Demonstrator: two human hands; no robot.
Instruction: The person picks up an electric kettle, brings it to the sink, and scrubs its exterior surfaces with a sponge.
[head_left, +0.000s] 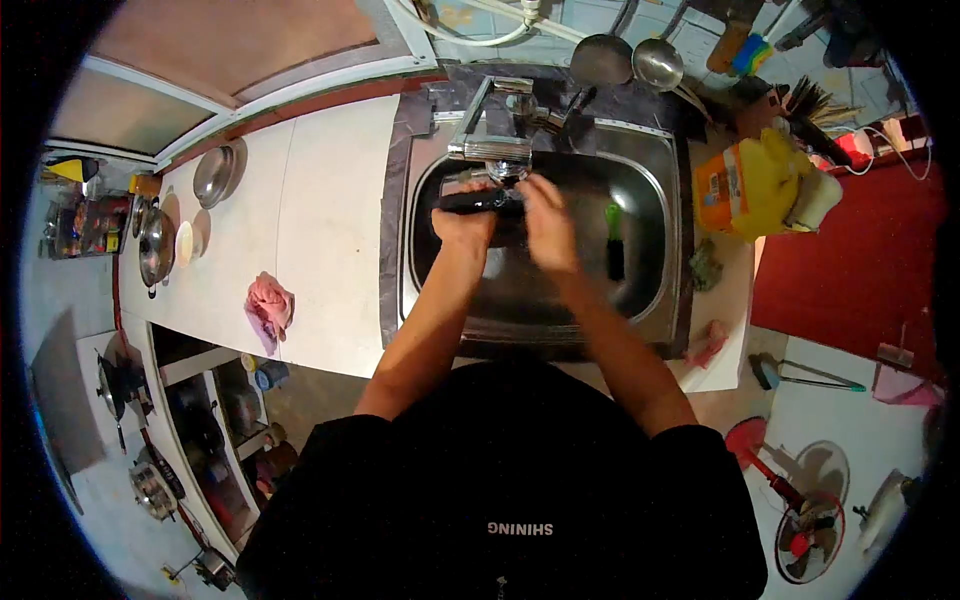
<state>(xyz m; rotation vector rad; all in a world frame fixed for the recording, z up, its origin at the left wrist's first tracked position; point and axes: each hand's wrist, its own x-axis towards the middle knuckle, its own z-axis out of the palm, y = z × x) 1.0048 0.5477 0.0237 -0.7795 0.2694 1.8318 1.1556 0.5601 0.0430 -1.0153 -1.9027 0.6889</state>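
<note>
Over the steel sink (560,325), just below the chrome faucet (490,150), my left hand (464,226) has its fingers wrapped round a black object (468,202). That object lies roughly level and its far parts are partly hidden. My right hand (545,222) is at the object's right end, its fingers close together and a little blurred; whether they grip anything is unclear. A green and black utensil (614,243) lies in the basin to the right of my hands.
A pink cloth (269,305) and a metal lid (215,176) lie on the white counter at left. Right of the sink stand a yellow container (750,188) and a scouring pad (705,265). A ladle (657,65) hangs behind the sink.
</note>
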